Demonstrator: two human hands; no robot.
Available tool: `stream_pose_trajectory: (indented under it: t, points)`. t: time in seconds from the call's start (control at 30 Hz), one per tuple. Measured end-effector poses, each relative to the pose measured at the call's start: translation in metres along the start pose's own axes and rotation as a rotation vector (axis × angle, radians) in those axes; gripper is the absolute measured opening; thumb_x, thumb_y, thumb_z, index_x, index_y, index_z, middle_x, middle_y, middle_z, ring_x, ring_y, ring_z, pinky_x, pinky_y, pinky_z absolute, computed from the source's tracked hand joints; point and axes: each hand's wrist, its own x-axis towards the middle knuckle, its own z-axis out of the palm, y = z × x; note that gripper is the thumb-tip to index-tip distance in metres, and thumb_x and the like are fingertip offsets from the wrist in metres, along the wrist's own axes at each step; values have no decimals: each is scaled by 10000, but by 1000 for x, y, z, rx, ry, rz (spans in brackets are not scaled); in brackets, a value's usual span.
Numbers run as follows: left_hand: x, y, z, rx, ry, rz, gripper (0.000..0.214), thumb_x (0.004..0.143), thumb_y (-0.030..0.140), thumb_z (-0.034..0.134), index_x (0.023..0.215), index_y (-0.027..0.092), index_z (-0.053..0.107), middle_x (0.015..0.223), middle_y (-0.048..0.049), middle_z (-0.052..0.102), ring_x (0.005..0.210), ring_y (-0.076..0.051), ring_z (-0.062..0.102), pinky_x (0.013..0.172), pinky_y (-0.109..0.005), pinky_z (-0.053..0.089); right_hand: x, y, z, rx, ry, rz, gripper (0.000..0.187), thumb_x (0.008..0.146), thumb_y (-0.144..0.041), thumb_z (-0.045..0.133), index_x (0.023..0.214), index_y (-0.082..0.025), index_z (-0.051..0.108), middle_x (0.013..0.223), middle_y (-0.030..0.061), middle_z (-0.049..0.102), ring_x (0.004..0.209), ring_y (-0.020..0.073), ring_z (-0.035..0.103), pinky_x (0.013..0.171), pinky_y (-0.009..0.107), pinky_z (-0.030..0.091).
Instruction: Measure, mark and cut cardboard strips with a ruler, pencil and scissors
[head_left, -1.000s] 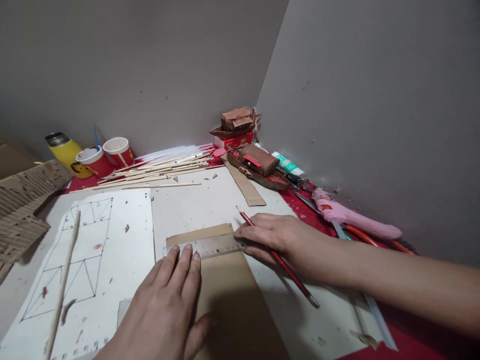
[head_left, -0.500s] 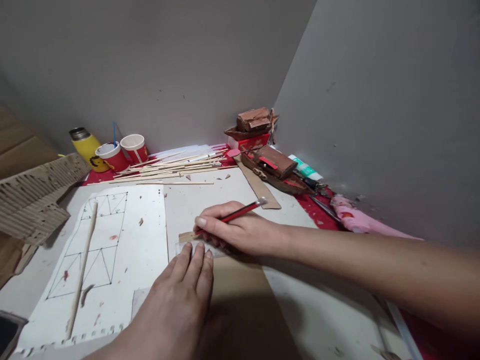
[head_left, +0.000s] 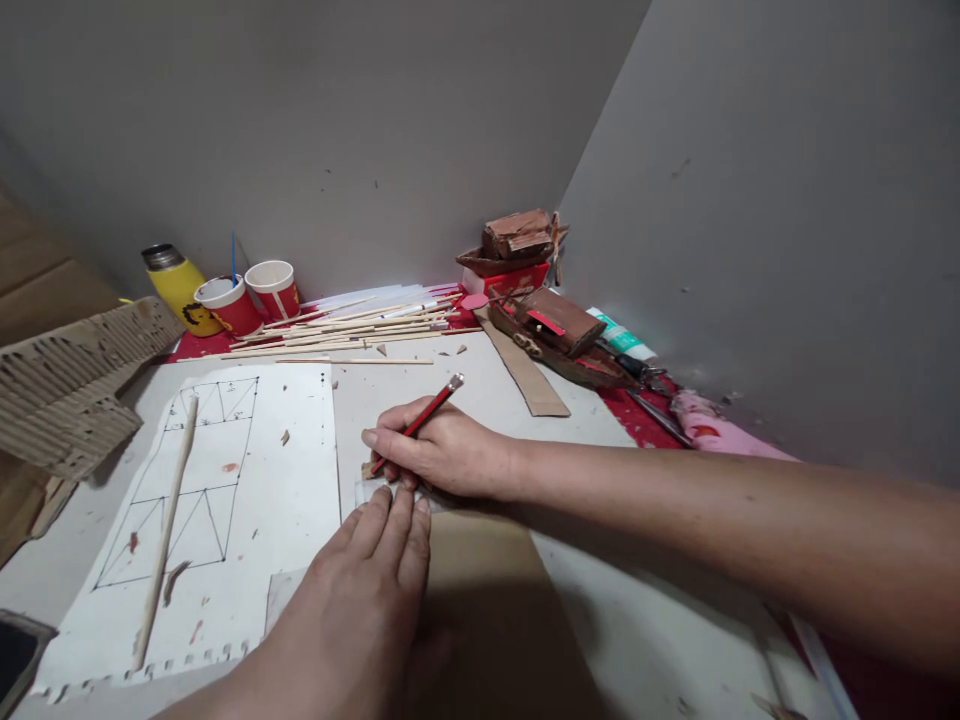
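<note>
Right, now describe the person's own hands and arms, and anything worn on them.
The left grip is a bare hand, ungloved, with no ring in sight. The right grip is also a bare hand; some fingers are hidden, but no ring shows. The right forearm has no sleeve, watch or bracelet visible. The left wrist looks bare too.

The left hand (head_left: 364, 585) partly hides the clear ruler (head_left: 364, 492) (too blurred to read)
</note>
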Motion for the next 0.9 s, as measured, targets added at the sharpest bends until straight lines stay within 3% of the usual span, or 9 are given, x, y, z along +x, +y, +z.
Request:
stream_pose_trajectory:
  t: [0.2, 0.4, 0.9]
  points:
    - [0, 0, 0, 38, 25, 22, 674, 778, 421, 651, 1281, -26, 615, 1326, -280, 593, 1174, -424, 627, 867, -460, 609, 7, -9, -5, -3, -99, 37, 285, 941, -168, 497, 670, -151, 588, 605, -24, 585, 485, 85, 513, 489, 199, 432]
    - [-1, -1, 2, 43, 29, 25, 680, 788, 434, 654, 1295, -17, 605, 1328, -272, 605, 1170, -422, 629, 878, -469, 603, 17, -21, -13, -145, -209, -44, 321, 881, -77, 498, 574, -170, 518, 535, -49, 533, 455, 86, 485, 477, 208, 406]
    - [-3, -4, 3, 69, 62, 58, 677, 809, 443, 632, 1298, -26, 609, 1341, -265, 598, 1151, -401, 643, 852, -460, 617, -17, -18, -50, -330, -167, 95, 327, 873, -99, 462, 560, -183, 504, 492, -41, 521, 413, 88, 485, 408, 198, 382]
